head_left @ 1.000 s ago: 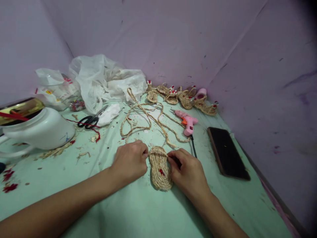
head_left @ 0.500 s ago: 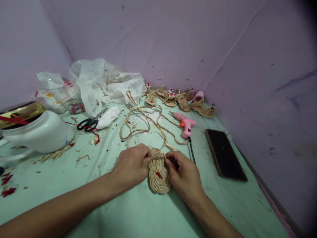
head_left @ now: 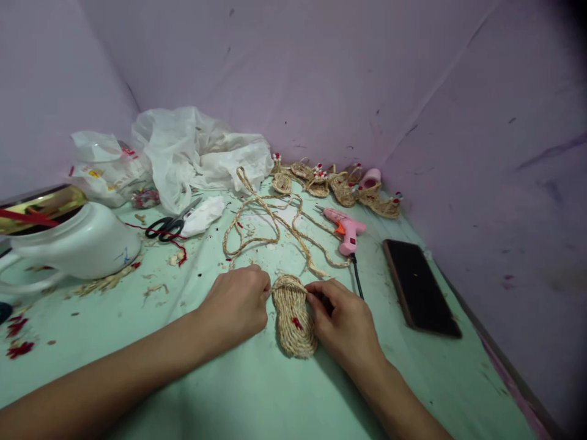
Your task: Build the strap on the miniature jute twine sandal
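Note:
A small straw slipper [head_left: 293, 330] of coiled braided cord, with a red mark near its middle, lies on the green cloth in front of me. Across its top end runs a band of cord [head_left: 291, 286]. My right hand [head_left: 342, 315] pinches the right edge of the slipper at this band. On the other side my left hand [head_left: 241, 299] is closed, its fingertips close to the band's left end; what they hold is hidden. Behind both hands a long braided straw cord [head_left: 275, 229] lies in loose loops.
A pink glue gun [head_left: 346, 231] and a phone [head_left: 422, 287] lie on the right. On the left are black-handled scissors [head_left: 167, 227] and a white pitcher [head_left: 98, 244] on its side. Plastic bags [head_left: 197, 150] and several straw slippers [head_left: 342, 188] line the wall.
My left hand has drawn slightly left, away from the slipper, uncovering the band's left end. The right hand keeps its pinch on the right edge.

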Available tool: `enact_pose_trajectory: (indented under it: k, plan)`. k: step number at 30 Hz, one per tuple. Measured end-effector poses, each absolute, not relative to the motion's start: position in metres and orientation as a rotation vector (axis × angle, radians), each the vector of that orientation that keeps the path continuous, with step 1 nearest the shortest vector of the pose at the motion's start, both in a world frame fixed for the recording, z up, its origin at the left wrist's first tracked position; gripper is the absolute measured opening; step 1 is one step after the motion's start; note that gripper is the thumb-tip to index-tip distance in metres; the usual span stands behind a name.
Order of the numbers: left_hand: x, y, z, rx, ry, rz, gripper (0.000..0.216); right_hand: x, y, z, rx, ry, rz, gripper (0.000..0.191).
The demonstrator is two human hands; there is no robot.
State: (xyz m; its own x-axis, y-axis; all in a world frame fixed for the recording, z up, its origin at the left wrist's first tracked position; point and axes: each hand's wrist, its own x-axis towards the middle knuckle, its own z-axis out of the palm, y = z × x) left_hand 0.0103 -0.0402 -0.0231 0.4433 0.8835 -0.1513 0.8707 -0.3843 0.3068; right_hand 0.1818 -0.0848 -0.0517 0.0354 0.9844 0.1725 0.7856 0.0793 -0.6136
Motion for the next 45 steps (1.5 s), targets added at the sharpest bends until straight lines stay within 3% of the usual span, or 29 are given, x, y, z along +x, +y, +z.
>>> enact_pose_trajectory:
  k: [45]
  plan:
    - [0.007, -0.034, -0.010, 2.166, 1.500, 0.094, 0.013, 0.183, -0.081, -0.050, -1.596, -1.594, 0.678, 0.011]
